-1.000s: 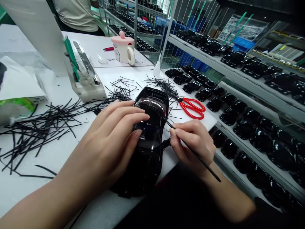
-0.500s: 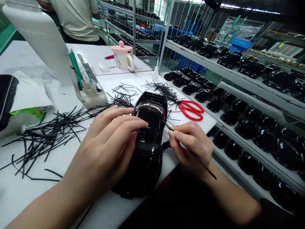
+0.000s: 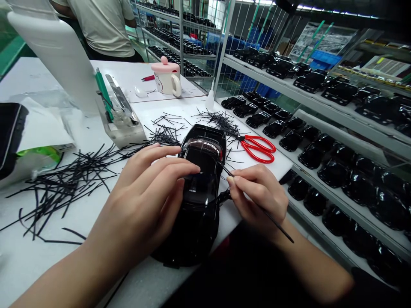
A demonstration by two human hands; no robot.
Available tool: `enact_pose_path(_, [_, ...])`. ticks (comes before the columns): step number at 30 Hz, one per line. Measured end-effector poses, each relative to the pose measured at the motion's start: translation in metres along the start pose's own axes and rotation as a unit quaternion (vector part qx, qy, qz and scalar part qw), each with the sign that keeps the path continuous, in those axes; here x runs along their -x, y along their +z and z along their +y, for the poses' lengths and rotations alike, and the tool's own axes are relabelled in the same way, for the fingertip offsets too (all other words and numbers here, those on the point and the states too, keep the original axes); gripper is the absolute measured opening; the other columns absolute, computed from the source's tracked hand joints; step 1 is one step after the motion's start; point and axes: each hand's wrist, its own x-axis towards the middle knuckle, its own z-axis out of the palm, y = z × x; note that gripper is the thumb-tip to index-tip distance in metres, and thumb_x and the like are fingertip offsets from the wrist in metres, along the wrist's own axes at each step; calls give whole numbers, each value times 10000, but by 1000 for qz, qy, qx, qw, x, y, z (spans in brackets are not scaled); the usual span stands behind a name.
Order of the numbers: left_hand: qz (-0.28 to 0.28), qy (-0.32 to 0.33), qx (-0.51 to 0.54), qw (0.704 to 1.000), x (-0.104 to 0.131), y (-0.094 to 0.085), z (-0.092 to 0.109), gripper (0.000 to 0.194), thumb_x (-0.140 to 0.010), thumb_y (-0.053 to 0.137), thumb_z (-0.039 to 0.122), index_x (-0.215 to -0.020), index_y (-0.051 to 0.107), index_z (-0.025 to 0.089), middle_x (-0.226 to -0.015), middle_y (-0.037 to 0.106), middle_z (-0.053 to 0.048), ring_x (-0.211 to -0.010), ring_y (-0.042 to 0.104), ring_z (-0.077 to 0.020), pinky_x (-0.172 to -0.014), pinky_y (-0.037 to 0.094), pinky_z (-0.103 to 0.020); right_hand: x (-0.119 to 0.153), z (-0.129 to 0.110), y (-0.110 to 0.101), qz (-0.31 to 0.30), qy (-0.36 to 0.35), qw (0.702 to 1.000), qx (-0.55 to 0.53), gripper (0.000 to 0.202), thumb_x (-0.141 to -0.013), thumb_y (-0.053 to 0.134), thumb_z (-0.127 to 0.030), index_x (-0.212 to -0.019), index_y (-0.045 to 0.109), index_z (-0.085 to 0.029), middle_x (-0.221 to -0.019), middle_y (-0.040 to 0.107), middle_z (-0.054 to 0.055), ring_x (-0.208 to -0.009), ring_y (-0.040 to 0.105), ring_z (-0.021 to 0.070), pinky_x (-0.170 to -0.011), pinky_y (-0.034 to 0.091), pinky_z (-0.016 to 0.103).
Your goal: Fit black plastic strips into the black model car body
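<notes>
A glossy black model car (image 3: 201,216) sits at the table's front edge, its rear part partly under my left hand (image 3: 146,188). The fingers of that hand reach across the roof and its thumb is bent in at the car's left side, holding it. My right hand (image 3: 257,188) pinches a thin black rod-like tool (image 3: 276,224) near its front end. The tool's tip meets the car's right side by the window; what exactly it touches is too small to see. A black side mirror (image 3: 224,196) stands out just beside my right fingers.
Black thin strips (image 3: 72,179) lie in loose piles. Red-handled scissors (image 3: 258,149) rest right of the car. Behind are a clear tool holder (image 3: 128,136), a lidded mug (image 3: 167,79) and a white bottle (image 3: 54,55). Shelves (image 3: 337,196) of black model cars flank the right. A person (image 3: 102,30) sits beyond.
The whole view has shifted very slightly. Both hands, the model car and the tool keep nearly the same positions.
</notes>
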Motion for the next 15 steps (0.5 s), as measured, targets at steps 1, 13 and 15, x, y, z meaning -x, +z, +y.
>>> enact_pose_path(1, [-1,-2,0,1000,0,0,0,247,-963,408,186,-1078,611,270,-1060,707,-18,-1224,574,-228,-1086,483,-495,0,0,0,0,-1,1000,2,303,-782,654,78,-925,567,-174,-806,645,62,-686,617,173,-546,536,303])
enact_pose_path(13, [-6,-4,-4,1000,-1,0,0,249,-965,408,193,-1073,617,277,-1071,704,-3,-1225,571,-209,-1083,485,-471,0,1,-1,-10,-9,1000,7,292,-800,644,59,-948,566,-181,-810,649,62,-699,637,188,-559,547,317])
enact_pose_path(15, [-4,-1,-2,1000,-2,0,-1,256,-957,413,194,-1068,629,274,-1057,707,-5,-1221,575,-212,-1079,487,-466,1,1,-1,-6,-10,1000,8,297,-793,645,65,-940,564,-181,-808,648,61,-695,636,187,-559,546,316])
